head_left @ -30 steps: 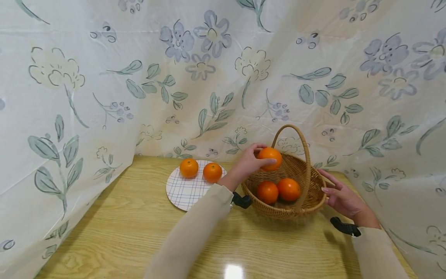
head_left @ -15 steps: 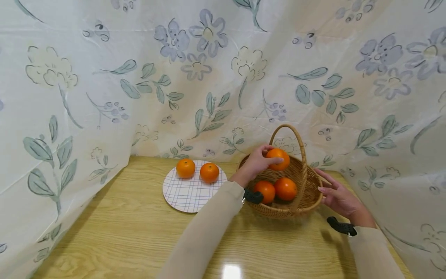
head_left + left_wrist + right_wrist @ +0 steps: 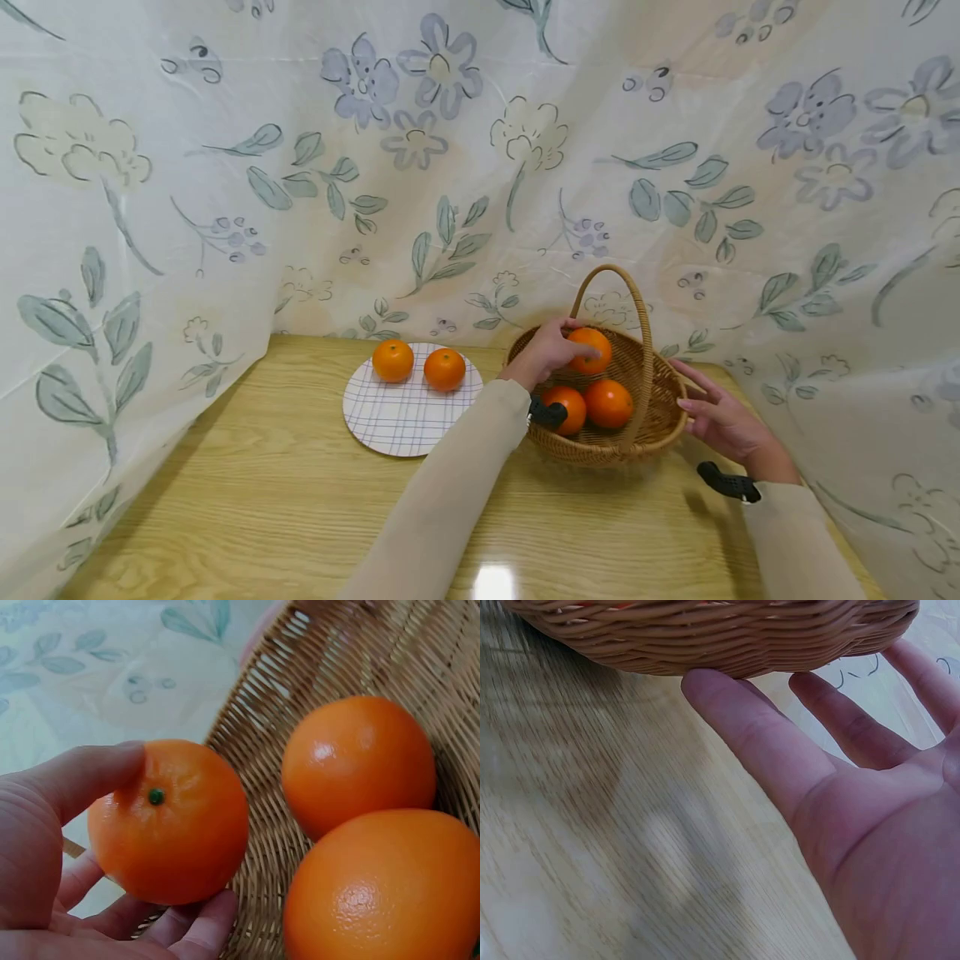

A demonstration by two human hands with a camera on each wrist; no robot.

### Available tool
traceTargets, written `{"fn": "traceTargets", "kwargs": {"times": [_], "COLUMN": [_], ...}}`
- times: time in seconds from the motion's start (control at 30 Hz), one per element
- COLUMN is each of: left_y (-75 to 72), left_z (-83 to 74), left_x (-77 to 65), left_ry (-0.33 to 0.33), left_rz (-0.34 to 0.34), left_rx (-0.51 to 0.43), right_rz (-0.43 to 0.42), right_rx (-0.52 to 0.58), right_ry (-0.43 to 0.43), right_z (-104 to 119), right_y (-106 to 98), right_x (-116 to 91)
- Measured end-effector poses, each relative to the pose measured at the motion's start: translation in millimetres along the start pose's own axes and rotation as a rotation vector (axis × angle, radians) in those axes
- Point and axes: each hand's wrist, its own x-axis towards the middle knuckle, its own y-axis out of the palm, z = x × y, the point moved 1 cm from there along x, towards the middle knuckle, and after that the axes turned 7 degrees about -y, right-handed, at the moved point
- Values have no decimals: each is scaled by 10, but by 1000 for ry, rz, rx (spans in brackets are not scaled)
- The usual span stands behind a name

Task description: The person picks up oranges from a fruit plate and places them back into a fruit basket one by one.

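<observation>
My left hand [image 3: 547,352] holds an orange [image 3: 176,825] inside the wicker basket [image 3: 577,456], low at its back left. In the left wrist view the thumb lies over the fruit near its green stem end, with fingers beneath. Two more oranges, a left one [image 3: 567,414] and a right one [image 3: 608,403], lie together in the basket. My right hand [image 3: 723,421] is at the basket's right side. In the right wrist view its fingers are extended, and the thumb [image 3: 742,727] touches the woven wall from outside.
A round white checked plate [image 3: 397,421] lies left of the basket, bearing two oranges, a left one [image 3: 392,361] and a right one [image 3: 445,369]. The basket's tall handle [image 3: 643,333] arches over it. Floral cloth [image 3: 420,233] hangs behind the wooden table [image 3: 285,500].
My left hand has carried the orange rightward over the basket, then down into it beside the other two. My right hand stays at the basket's side. The whole view has shifted slightly.
</observation>
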Motion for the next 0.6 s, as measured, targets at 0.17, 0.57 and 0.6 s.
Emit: {"fn": "traceTargets", "kwargs": {"times": [0.17,0.57,0.6], "left_y": [2,30,42], "left_z": [34,21,18], "left_x": [-2,-48,-52], "left_ry": [-59,-153,-159], "left_rz": [-3,0,-7], "left_rx": [59,79,72], "right_rz": [21,-23,-25], "right_rx": [36,-7,-10], "right_ry": [-8,14,15], "right_z": [-14,27,31], "right_y": [-1,22,20], "right_x": [7,-23,-28]}}
